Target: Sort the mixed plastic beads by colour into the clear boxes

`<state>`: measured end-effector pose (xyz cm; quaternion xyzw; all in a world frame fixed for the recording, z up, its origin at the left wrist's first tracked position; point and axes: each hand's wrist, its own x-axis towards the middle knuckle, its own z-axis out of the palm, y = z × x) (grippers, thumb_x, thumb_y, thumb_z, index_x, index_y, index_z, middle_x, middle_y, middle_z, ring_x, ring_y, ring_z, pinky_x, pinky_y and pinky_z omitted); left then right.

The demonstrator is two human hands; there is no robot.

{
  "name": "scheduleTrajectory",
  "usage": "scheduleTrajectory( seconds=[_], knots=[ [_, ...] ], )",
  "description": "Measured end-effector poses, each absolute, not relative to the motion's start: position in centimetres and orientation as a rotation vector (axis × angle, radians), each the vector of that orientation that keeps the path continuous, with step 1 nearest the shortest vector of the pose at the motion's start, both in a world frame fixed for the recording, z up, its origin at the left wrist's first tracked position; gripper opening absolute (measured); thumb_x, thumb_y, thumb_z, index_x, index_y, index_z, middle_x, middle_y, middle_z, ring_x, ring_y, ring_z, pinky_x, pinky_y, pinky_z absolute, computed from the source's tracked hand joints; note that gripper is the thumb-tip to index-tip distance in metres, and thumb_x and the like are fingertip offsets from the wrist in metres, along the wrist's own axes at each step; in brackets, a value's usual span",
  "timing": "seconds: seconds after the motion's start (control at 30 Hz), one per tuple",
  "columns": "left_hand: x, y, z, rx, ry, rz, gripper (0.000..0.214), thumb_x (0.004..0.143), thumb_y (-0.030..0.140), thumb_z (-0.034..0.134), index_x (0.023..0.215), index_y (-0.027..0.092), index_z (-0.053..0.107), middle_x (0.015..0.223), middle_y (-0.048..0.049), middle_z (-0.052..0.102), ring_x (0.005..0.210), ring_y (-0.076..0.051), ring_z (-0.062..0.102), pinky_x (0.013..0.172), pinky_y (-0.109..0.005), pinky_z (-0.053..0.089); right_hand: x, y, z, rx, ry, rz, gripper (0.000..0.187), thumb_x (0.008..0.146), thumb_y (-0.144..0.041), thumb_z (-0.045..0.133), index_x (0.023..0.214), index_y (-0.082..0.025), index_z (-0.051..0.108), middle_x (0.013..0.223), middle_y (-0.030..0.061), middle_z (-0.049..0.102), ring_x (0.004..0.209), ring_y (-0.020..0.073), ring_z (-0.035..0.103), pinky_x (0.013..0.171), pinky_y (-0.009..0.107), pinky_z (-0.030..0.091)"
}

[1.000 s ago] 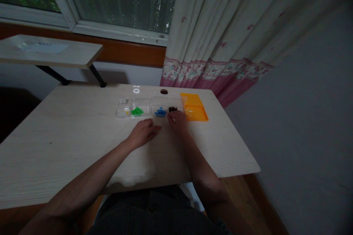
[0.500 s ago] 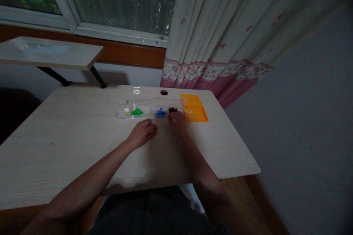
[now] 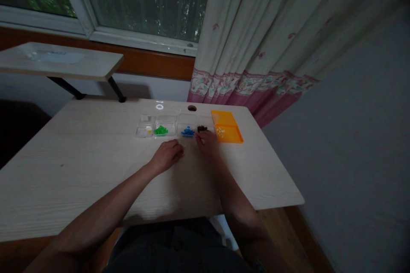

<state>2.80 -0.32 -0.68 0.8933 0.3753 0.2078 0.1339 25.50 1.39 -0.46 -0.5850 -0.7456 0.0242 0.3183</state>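
A row of small clear boxes (image 3: pixel 166 126) stands on the pale wooden table (image 3: pixel 96 153), holding yellow pieces (image 3: pixel 146 130), green pieces (image 3: pixel 160 130), blue pieces (image 3: pixel 187 131) and dark brown pieces (image 3: pixel 202 128). An orange tray (image 3: pixel 228 130) with a few pale pieces lies at the row's right end. My left hand (image 3: pixel 167 155) rests on the table just in front of the boxes, fingers curled. My right hand (image 3: pixel 208 143) lies beside the brown box, fingertips pinched at its front edge; what they hold is too small to see.
A round cable hole (image 3: pixel 192 108) is in the table behind the boxes. A raised wooden shelf (image 3: pixel 60 62) on black legs stands at the back left under the window. A flowered curtain (image 3: pixel 256 42) hangs at the back right. The table's right edge drops to the floor.
My left hand's fingers have curled in from lying stretched out. The view has shifted slightly; both hands stay near the boxes.
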Motion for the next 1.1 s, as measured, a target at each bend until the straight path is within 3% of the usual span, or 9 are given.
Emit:
scheduleTrajectory(
  seconds=[0.57, 0.83, 1.1],
  knots=[
    [3.1, -0.5, -0.6, 2.548, 1.215, 0.595, 0.008, 0.092, 0.022, 0.055, 0.092, 0.018, 0.061, 0.093, -0.0080, 0.060, 0.089, -0.022, 0.059, 0.081, -0.034, 0.048, 25.0, 1.4, -0.8, -1.444, -2.007, -0.030, 0.025, 0.094, -0.030, 0.053, 0.091, -0.023, 0.077, 0.083, 0.0063, 0.072, 0.084, 0.0192, 0.065, 0.080, 0.031, 0.048],
    [2.2, 0.4, -1.9, 2.263, 1.177, 0.962, 0.013, 0.095, 0.024, 0.047, 0.095, 0.017, 0.059, 0.092, -0.0068, 0.057, 0.090, -0.020, 0.056, 0.081, -0.033, 0.047, 23.4, 0.7, -0.6, -1.174, -2.171, 0.057, 0.021, 0.095, -0.029, 0.056, 0.099, -0.024, 0.076, 0.087, 0.0045, 0.075, 0.085, 0.0173, 0.066, 0.082, 0.032, 0.047],
    [2.4, 1.0, -2.0, 2.019, 1.090, 1.153, 0.021, 0.096, 0.030, 0.046, 0.084, 0.018, 0.058, 0.081, -0.0037, 0.057, 0.080, -0.017, 0.053, 0.075, -0.030, 0.044, 21.7, 0.1, -1.0, -1.078, -2.248, 0.004, 0.021, 0.095, -0.031, 0.059, 0.110, -0.024, 0.072, 0.093, 0.0048, 0.074, 0.091, 0.0186, 0.064, 0.085, 0.035, 0.046]
  ],
)
